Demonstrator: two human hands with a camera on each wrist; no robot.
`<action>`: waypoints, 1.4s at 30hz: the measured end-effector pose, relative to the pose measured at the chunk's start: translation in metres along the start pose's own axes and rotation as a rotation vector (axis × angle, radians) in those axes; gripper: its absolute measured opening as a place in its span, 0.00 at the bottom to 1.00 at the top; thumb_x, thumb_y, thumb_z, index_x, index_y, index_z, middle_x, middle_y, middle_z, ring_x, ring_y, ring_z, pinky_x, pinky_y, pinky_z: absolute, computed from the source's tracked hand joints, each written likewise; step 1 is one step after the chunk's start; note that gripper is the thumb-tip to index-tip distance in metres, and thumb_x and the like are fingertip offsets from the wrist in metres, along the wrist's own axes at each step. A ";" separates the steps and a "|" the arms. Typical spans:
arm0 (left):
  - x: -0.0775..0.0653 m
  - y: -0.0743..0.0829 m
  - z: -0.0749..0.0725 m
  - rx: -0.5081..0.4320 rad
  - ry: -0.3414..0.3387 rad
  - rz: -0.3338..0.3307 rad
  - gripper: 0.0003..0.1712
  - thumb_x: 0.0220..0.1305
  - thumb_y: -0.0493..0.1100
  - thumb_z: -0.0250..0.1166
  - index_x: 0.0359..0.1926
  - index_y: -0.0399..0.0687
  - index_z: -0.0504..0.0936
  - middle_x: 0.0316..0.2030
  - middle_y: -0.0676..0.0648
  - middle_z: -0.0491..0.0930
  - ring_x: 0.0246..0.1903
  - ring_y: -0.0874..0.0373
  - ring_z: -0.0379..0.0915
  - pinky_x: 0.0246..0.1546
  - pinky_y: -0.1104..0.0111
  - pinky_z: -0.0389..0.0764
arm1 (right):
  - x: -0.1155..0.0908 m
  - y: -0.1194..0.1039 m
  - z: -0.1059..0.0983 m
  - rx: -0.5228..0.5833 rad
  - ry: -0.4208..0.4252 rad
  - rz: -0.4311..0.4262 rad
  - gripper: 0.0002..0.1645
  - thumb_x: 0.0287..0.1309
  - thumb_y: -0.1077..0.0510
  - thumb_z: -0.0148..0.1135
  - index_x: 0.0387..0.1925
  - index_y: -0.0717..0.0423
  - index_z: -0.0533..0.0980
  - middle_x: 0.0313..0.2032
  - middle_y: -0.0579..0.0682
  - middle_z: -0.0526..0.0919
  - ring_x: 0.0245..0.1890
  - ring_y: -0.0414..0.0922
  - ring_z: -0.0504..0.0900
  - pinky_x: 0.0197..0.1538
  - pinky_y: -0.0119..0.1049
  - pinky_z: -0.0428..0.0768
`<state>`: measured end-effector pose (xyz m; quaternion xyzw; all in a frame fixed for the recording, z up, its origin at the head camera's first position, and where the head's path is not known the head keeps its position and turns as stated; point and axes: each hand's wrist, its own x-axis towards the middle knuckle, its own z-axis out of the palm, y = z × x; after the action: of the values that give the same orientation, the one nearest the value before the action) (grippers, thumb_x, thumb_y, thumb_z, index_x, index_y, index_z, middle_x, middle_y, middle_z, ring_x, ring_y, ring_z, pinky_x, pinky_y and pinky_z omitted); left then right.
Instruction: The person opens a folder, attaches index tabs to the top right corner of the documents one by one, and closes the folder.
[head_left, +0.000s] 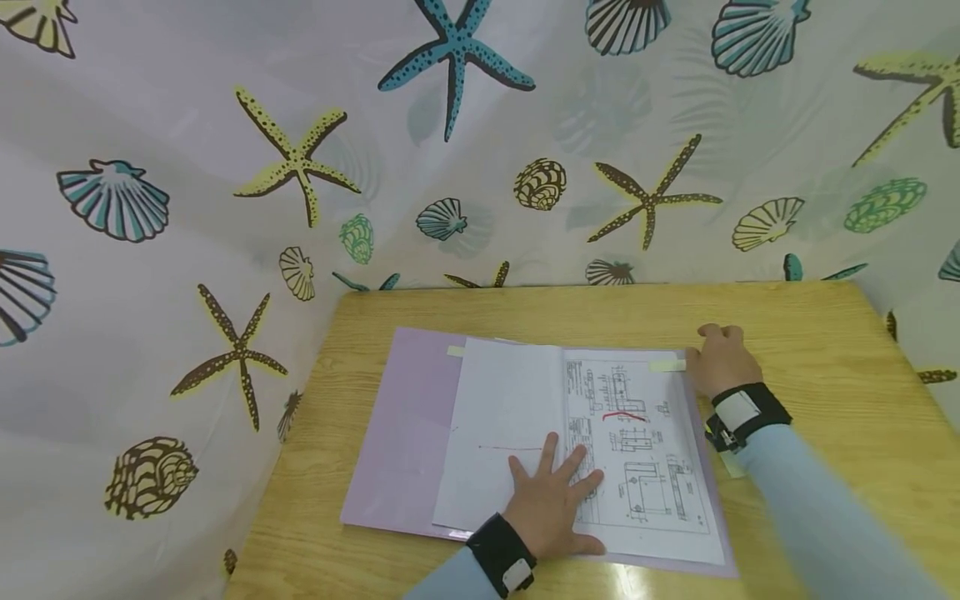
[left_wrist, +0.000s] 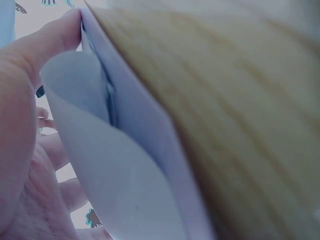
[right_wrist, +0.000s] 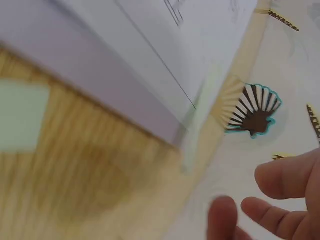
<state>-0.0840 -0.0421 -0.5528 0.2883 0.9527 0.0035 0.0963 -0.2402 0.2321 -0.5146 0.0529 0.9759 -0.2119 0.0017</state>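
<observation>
A lilac folder (head_left: 405,417) lies open on the wooden table. Inside it are a blank-looking white page (head_left: 504,392) and a sheet with technical drawings (head_left: 660,433) that bears a red mark. My left hand (head_left: 547,508) rests with spread fingers across the lower middle of these pages; in the left wrist view, its thumb (left_wrist: 60,35) touches the folder's edge beside a curled page (left_wrist: 120,165). At the upper right corner is my right hand (head_left: 723,362), beside a pale green sticky strip (right_wrist: 196,120) on the sheet. Its fingers (right_wrist: 285,177) look apart from the strip, holding nothing.
A pale green sticky-note pad or slip (right_wrist: 22,115) lies on the table, partly under the right wrist in the head view. Another pale strip (head_left: 455,351) marks the left page's top. Behind the table (head_left: 832,333) hangs a shell-and-starfish patterned cloth (head_left: 480,183).
</observation>
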 end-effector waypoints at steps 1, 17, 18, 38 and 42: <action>0.000 0.000 0.000 0.001 0.000 0.000 0.55 0.33 0.85 0.48 0.66 0.75 0.57 0.69 0.52 0.47 0.66 0.37 0.31 0.38 0.26 0.54 | -0.003 -0.001 -0.004 -0.005 0.032 -0.038 0.25 0.62 0.57 0.48 0.56 0.69 0.64 0.53 0.76 0.59 0.25 0.61 0.74 0.22 0.51 0.73; 0.002 -0.001 0.005 -0.011 0.020 0.006 0.55 0.31 0.86 0.46 0.65 0.75 0.58 0.69 0.53 0.48 0.66 0.37 0.32 0.37 0.26 0.54 | -0.024 -0.016 0.039 -0.300 -0.093 -0.393 0.29 0.48 0.69 0.60 0.54 0.72 0.68 0.56 0.69 0.67 0.57 0.64 0.64 0.55 0.58 0.63; 0.002 0.000 0.005 -0.013 0.018 0.004 0.55 0.31 0.86 0.46 0.65 0.76 0.58 0.69 0.53 0.47 0.66 0.37 0.32 0.37 0.26 0.53 | -0.023 -0.014 0.041 -0.312 -0.096 -0.394 0.29 0.48 0.68 0.60 0.54 0.72 0.68 0.56 0.69 0.67 0.56 0.64 0.66 0.54 0.58 0.65; -0.002 -0.002 -0.001 0.000 0.005 0.006 0.55 0.33 0.85 0.47 0.66 0.73 0.57 0.69 0.52 0.47 0.66 0.37 0.32 0.39 0.27 0.54 | -0.028 -0.007 0.046 -0.363 -0.051 -0.341 0.30 0.51 0.60 0.63 0.57 0.63 0.69 0.60 0.65 0.64 0.61 0.63 0.58 0.55 0.69 0.49; -0.001 0.000 0.000 -0.001 0.003 0.005 0.55 0.33 0.85 0.46 0.66 0.74 0.57 0.69 0.52 0.47 0.66 0.37 0.32 0.39 0.27 0.54 | -0.030 0.004 0.043 -0.375 -0.045 -0.332 0.25 0.53 0.61 0.60 0.54 0.66 0.70 0.58 0.66 0.65 0.59 0.64 0.59 0.54 0.69 0.52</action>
<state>-0.0835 -0.0425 -0.5528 0.2907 0.9521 0.0045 0.0949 -0.2104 0.2147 -0.5543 -0.1139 0.9932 -0.0255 -0.0015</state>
